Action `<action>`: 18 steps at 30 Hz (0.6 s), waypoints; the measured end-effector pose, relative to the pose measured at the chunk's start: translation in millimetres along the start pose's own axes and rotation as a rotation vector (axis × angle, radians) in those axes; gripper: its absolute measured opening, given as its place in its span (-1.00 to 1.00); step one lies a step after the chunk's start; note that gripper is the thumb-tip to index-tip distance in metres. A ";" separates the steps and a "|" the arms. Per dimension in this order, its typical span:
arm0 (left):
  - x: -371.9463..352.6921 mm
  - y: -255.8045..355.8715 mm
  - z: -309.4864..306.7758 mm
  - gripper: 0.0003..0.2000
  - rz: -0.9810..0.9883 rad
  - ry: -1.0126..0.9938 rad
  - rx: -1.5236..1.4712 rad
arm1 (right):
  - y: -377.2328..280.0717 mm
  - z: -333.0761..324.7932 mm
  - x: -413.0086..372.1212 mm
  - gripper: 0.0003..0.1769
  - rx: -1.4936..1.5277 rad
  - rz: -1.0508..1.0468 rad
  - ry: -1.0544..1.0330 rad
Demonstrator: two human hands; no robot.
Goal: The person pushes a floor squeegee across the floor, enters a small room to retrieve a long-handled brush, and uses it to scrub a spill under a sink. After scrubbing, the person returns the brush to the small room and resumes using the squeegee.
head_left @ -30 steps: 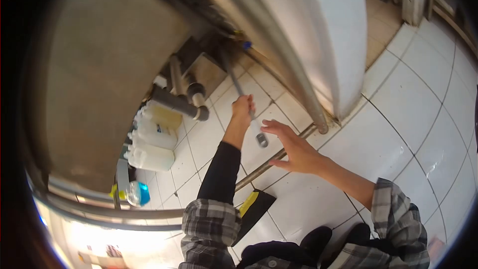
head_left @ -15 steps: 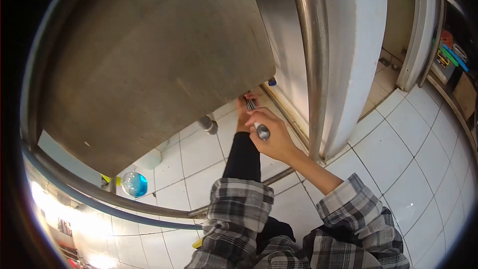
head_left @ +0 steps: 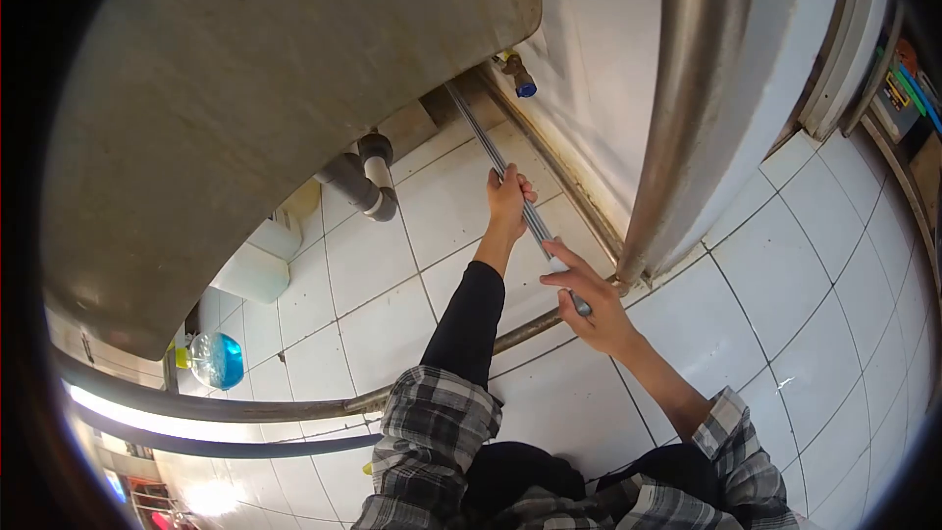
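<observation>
The hands have spread apart along the braided hose (head_left: 481,137), left hand (head_left: 508,198) clasping its middle, right hand (head_left: 594,306) gripping its loose lower end, the top apparently still fixed by the valve (head_left: 517,74).

The hose (head_left: 488,140) is ribbed silver-grey. The checked sleeve (head_left: 432,427) is grey, black and white, over a black under-sleeve (head_left: 466,319). The floor tiles (head_left: 844,265) are white with dark grout lines. The far valve cap (head_left: 527,90) is blue, and the bottle (head_left: 218,360) near left holds bright blue liquid.
</observation>
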State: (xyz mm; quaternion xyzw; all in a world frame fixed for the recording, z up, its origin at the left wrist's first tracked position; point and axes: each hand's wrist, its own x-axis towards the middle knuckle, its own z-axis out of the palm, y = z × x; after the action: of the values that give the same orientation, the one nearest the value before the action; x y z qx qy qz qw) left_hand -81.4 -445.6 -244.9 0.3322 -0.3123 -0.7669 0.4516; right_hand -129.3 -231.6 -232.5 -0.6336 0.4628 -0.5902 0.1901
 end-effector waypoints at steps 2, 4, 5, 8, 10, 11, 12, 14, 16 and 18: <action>9.9 -1.5 -10.9 -0.86 0.041 0.014 0.043 | 10.1 3.8 4.8 -0.75 0.031 0.046 -0.004; 18.7 1.2 -22.3 -0.91 0.037 0.049 0.000 | 18.3 7.1 13.9 -0.74 0.047 0.074 -0.106; 22.5 4.9 -27.2 -0.95 0.035 0.079 -0.044 | 23.5 8.7 19.7 -0.74 0.050 0.074 -0.106; 31.5 16.8 -41.3 -0.94 0.040 0.098 -0.070 | 34.4 16.4 31.9 -0.74 0.111 0.135 -0.226; 37.2 19.8 -44.1 -0.91 0.036 0.098 -0.097 | 38.9 21.0 39.6 -0.76 0.039 0.047 -0.265; 39.3 20.5 -44.8 -0.89 0.026 0.076 -0.141 | 40.9 20.4 41.9 -0.76 0.036 0.046 -0.263; 42.5 23.1 -44.9 -0.88 0.019 0.053 -0.186 | 42.7 19.3 45.6 -0.77 -0.007 0.011 -0.291; 67.1 21.7 -59.1 -0.80 0.015 -0.040 -0.231 | 45.7 14.9 58.0 -0.78 -0.056 -0.032 -0.311; 79.7 25.6 -62.3 -0.71 -0.004 -0.125 -0.273 | 48.4 12.0 72.4 -0.82 -0.095 -0.098 -0.335; 75.5 43.5 -44.9 -0.65 -0.012 -0.007 -0.191 | 55.0 25.3 86.4 -0.80 -0.074 -0.089 -0.320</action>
State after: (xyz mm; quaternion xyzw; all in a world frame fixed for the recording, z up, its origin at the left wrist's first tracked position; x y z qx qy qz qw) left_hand -52.8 -538.8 -254.4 0.2867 -0.2375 -0.7970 0.4757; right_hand -136.6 -336.8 -232.2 -0.7459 0.4194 -0.4723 0.2114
